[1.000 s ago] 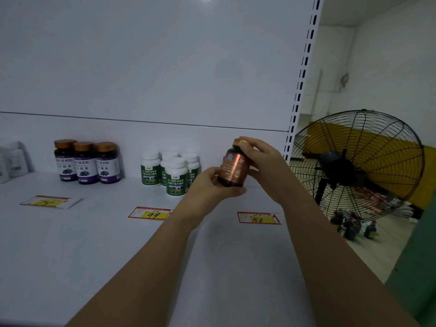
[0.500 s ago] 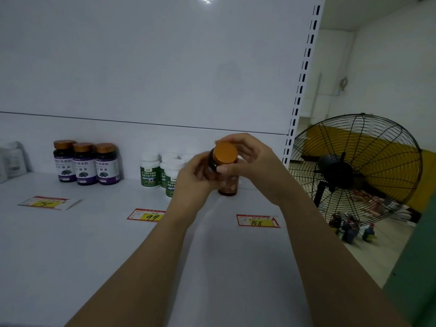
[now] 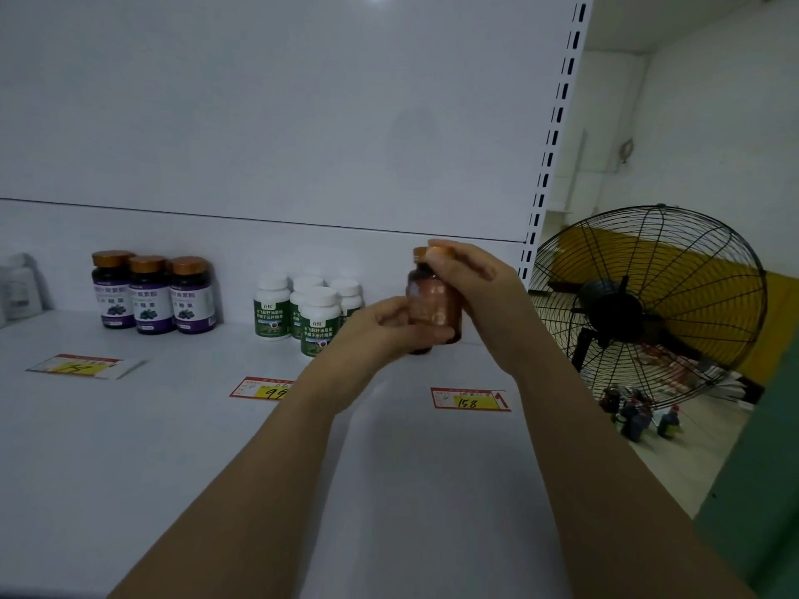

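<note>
A cluster of white bottles (image 3: 309,313) with green labels stands on the shelf (image 3: 129,447). To its left stand three purple-labelled bottles (image 3: 151,296) (gold caps, in a row). A price tag (image 3: 261,389) lies just in front of the cluster, and a second tag (image 3: 471,399) lies to its right. Farther right, past the shelf, is a black fan (image 3: 648,304).

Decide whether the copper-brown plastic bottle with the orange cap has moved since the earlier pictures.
Yes. The copper-brown bottle has tilted back upright and shifted up and right, toward the white slotted shelf post.

A copper-brown bottle (image 3: 434,311) is held upright above the shelf (image 3: 129,425) by both hands: base by the left hand (image 3: 380,330), cap by the right hand (image 3: 471,287).
</note>
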A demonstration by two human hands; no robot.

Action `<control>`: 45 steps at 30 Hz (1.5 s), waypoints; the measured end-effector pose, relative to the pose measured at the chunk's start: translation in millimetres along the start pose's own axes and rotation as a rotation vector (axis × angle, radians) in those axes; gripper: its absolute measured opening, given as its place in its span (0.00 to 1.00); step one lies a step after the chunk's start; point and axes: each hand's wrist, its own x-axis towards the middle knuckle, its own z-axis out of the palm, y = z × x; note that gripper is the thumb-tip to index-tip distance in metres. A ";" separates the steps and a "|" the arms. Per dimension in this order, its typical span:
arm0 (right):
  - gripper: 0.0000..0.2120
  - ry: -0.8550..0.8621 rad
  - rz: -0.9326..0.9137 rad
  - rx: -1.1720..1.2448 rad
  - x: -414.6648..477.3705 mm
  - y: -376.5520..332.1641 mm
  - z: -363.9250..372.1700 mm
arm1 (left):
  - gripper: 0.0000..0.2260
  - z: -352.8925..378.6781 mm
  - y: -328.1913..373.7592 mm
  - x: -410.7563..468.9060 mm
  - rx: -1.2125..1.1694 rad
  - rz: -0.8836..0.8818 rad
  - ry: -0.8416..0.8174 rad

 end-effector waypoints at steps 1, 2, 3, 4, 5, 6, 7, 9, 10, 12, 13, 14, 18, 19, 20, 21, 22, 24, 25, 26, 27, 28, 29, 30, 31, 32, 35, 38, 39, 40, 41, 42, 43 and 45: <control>0.13 0.064 0.055 -0.006 1.8 2.2 -0.7 | 0.16 2.1 2.6 -1.2 -0.095 -0.072 -0.052; 0.16 0.130 0.125 -0.025 5.1 6.3 -1.0 | 0.18 2.8 4.4 -1.3 -0.184 -0.145 -0.078; 0.21 0.179 0.206 -0.050 7.8 10.3 -0.5 | 0.21 2.9 6.0 -1.2 -0.242 -0.206 -0.090; 0.26 0.203 0.291 -0.073 8.9 13.2 0.8 | 0.24 2.6 7.4 -1.2 -0.260 -0.257 -0.098; 0.30 0.212 0.368 -0.080 9.5 16.0 1.8 | 0.27 2.3 8.0 -1.3 -0.258 -0.301 -0.107; 0.30 0.217 0.429 -0.069 9.5 18.7 1.6 | 0.28 2.2 8.0 -1.6 -0.244 -0.337 -0.115; 0.28 0.224 0.468 -0.045 9.1 20.8 0.7 | 0.29 2.4 7.8 -1.9 -0.229 -0.366 -0.120; 0.19 0.220 0.501 -0.002 7.0 20.9 -1.2 | 0.29 2.7 7.6 -2.1 -0.211 -0.400 -0.128; 0.17 0.213 0.511 0.009 5.8 20.0 -1.9 | 0.29 2.9 7.4 -2.1 -0.207 -0.406 -0.132; 0.19 0.209 0.511 0.032 5.0 18.1 -1.9 | 0.28 3.5 7.3 -2.3 -0.206 -0.399 -0.133; 0.20 0.210 0.503 0.042 4.8 16.7 -1.6 | 0.26 3.8 6.9 -2.2 -0.206 -0.387 -0.130; 0.19 0.205 0.496 0.048 4.5 14.5 -1.0 | 0.25 4.1 6.5 -2.0 -0.206 -0.375 -0.128; 0.13 0.176 0.451 0.003 3.4 6.1 -2.1 | 0.22 2.2 3.5 -0.5 -0.209 -0.354 -0.149; 0.15 0.179 0.423 -0.012 4.0 6.1 -3.3 | 0.21 1.6 2.2 -0.2 -0.204 -0.344 -0.158; 0.18 0.181 0.388 -0.027 4.3 6.2 -4.7 | 0.20 0.8 0.3 0.1 -0.191 -0.321 -0.161; 0.19 0.159 0.338 -0.051 5.4 6.5 -6.2 | 0.17 0.1 -2.3 0.9 -0.161 -0.281 -0.155; 0.18 0.107 0.280 -0.069 5.2 5.9 -7.9 | 0.14 -1.0 -5.0 1.8 -0.109 -0.223 -0.133; 0.14 -0.040 0.171 -0.063 3.1 5.2 -10.3 | 0.14 -2.9 -9.9 3.8 0.003 -0.101 -0.038; 0.14 -0.104 0.139 -0.057 2.0 5.6 -10.8 | 0.18 -3.5 -11.6 5.0 0.034 -0.059 0.021; 0.15 -0.154 0.121 -0.056 0.6 4.5 -9.9 | 0.21 -3.8 -12.7 6.2 0.039 -0.028 0.077; 0.16 -0.191 0.104 -0.072 0.5 4.9 -9.1 | 0.24 -4.3 -14.0 7.1 0.025 0.001 0.124; 0.17 -0.222 0.087 -0.096 -0.1 4.7 -7.4 | 0.26 -5.1 -15.2 8.3 0.016 0.033 0.162; 0.18 -0.248 0.071 -0.127 -0.6 5.0 -6.0 | 0.26 -5.7 -16.2 9.4 0.025 0.064 0.197; 0.19 -0.262 0.062 -0.150 -1.2 4.8 -4.8 | 0.27 -6.4 -17.2 10.4 0.050 0.089 0.223; 0.19 -0.264 0.055 -0.168 -1.5 4.7 -4.5 | 0.27 -6.6 -17.7 11.1 0.074 0.107 0.240; 0.20 -0.265 0.049 -0.179 -2.0 3.9 -4.6 | 0.27 -6.9 -17.9 11.5 0.090 0.115 0.249; 0.20 -0.278 0.034 -0.231 -2.1 2.0 -6.3 | 0.27 -7.0 -19.1 12.5 0.099 0.117 0.240; 0.21 -0.298 0.043 -0.278 -2.3 0.2 -7.3 | 0.25 -4.9 -18.2 13.3 0.121 0.099 0.228; 0.21 -0.289 0.047 -0.286 -2.3 -0.2 -7.6 | 0.23 -3.5 -17.3 13.1 0.125 0.084 0.217; 0.20 -0.260 0.049 -0.285 -2.5 -1.6 -8.4 | 0.22 -1.5 -16.6 13.0 0.136 0.067 0.201; 0.18 -0.213 0.046 -0.270 -2.1 -2.1 -10.5 | 0.21 0.3 -16.6 12.8 0.155 0.048 0.184; 0.17 -0.140 0.050 -0.233 -1.0 -2.3 -13.3 | 0.20 2.0 -16.5 12.2 0.186 0.031 0.166; 0.15 -0.046 0.063 -0.187 0.7 -2.1 -16.7 | 0.19 3.6 -17.2 11.7 0.243 0.011 0.155; 0.13 0.172 0.097 -0.155 7.9 5.4 -26.2 | 0.16 6.8 -18.8 10.6 0.522 -0.020 0.166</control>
